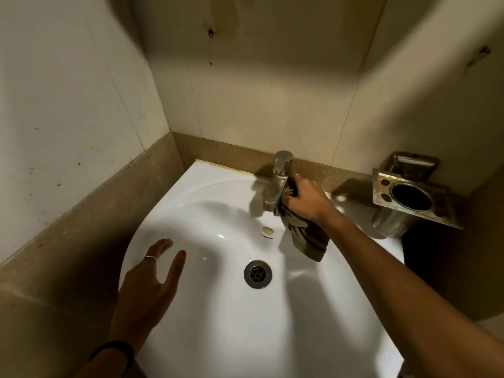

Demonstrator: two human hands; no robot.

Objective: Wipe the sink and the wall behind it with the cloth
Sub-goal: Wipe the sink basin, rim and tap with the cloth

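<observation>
A white ceramic sink (207,317) fills the lower middle of the head view, with a metal drain (257,274) in its bowl. A steel faucet (278,181) stands at its back edge. My right hand (305,197) grips a dark grey-brown cloth (308,236) and holds it against the right side of the faucet; the cloth's loose end hangs over the basin. My left hand (152,276) rests on the sink's left rim with fingers spread and straight, holding nothing. The cream tiled wall (272,105) rises behind the sink, stained near the top.
A steel toothbrush and tumbler holder (409,192) is mounted on the wall to the right of the sink. A brown stone skirting (81,222) runs along the left and back. A side wall (68,105) closes in on the left.
</observation>
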